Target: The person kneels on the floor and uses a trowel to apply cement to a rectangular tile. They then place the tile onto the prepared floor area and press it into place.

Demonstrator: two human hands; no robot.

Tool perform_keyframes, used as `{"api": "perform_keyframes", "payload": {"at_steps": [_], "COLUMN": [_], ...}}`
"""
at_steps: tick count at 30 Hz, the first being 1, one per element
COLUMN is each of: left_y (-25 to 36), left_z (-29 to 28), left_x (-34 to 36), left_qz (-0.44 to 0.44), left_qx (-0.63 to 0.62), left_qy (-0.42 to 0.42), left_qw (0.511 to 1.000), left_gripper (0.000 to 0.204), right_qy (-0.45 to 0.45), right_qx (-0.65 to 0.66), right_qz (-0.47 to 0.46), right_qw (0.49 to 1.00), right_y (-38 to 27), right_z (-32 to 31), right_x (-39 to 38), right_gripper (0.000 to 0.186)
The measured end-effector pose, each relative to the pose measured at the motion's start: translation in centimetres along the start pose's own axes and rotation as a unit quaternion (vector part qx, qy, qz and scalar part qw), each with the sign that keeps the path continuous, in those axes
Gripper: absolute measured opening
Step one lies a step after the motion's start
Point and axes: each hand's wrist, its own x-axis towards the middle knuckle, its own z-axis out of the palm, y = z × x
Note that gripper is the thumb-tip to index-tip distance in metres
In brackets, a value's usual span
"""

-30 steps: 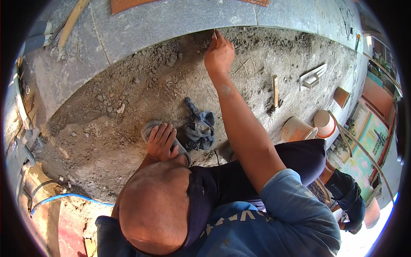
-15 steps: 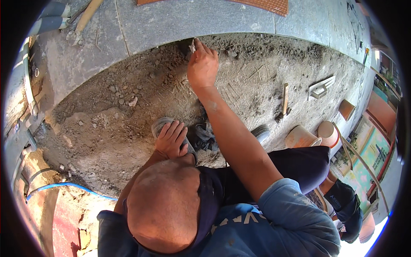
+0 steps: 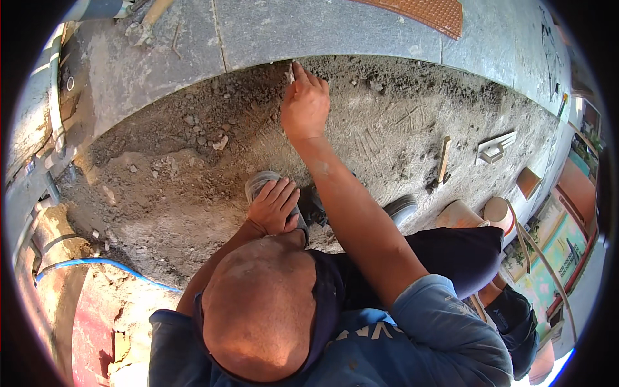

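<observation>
My right hand (image 3: 306, 106) reaches out to the far edge of the dug strip, its fingers wrapped round a small trowel (image 3: 289, 74). Most of the trowel is hidden by the hand and the shadow under the slab edge. Grey, crumbly mortar and soil (image 3: 361, 84) lie around it, against the grey tiles (image 3: 335, 32). My left hand (image 3: 275, 203) rests flat on my shoe (image 3: 261, 182), fingers stretched out and holding nothing.
A steel float (image 3: 495, 149) and a wooden-handled hammer (image 3: 445, 158) lie at right. Buckets (image 3: 459, 215) stand nearer me. Another wooden-handled tool (image 3: 155, 13) and an orange-brown textured tile (image 3: 425, 16) lie on the slab. A blue hose (image 3: 109, 261) runs at left.
The view has shifted slightly, so surroundings sit further right. My right hand stays at the slab edge with the trowel, whose dark blade shows less now. My left hand keeps resting on the shoe.
</observation>
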Motion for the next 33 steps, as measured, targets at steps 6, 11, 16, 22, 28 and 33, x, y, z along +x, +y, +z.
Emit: {"api": "perform_keyframes", "payload": {"at_steps": [6, 11, 16, 22, 28, 33], "left_y": [0.0, -0.1, -0.1, -0.3, -0.1, -0.4], "left_z": [1.0, 0.3, 0.5, 0.7, 0.5, 1.0], "left_x": [-0.1, -0.3, -0.1, -0.2, 0.2, -0.3], "left_qz": [0.009, -0.003, 0.005, 0.008, 0.014, 0.019], "left_qx": [-0.014, -0.016, -0.022, -0.058, -0.037, -0.056], "left_qy": [0.007, 0.012, 0.015, 0.018, 0.046, 0.042], "left_qw": [1.000, 1.000, 1.000, 0.998, 0.998, 0.997], "left_gripper": [0.055, 0.056, 0.054, 0.049, 0.045, 0.047], "right_qy": [-0.057, -0.035, -0.016, -0.071, -0.027, -0.089], "right_qx": [-0.003, 0.010, -0.037, 0.020, -0.023, 0.055], "right_qz": [-0.025, -0.019, -0.019, -0.051, -0.007, -0.065], "right_qw": [0.998, 0.999, 0.999, 0.996, 0.999, 0.992], "right_y": [-2.2, -1.9, -2.1, -5.4, -3.7, -6.9], "right_z": [2.5, 1.8, 2.7, 5.3, 3.7, 5.5], "right_x": [0.0, -0.3, -0.1, -2.2, -0.8, -1.8], "right_gripper": [0.033, 0.034, 0.036, 0.036, 0.037, 0.037]}}
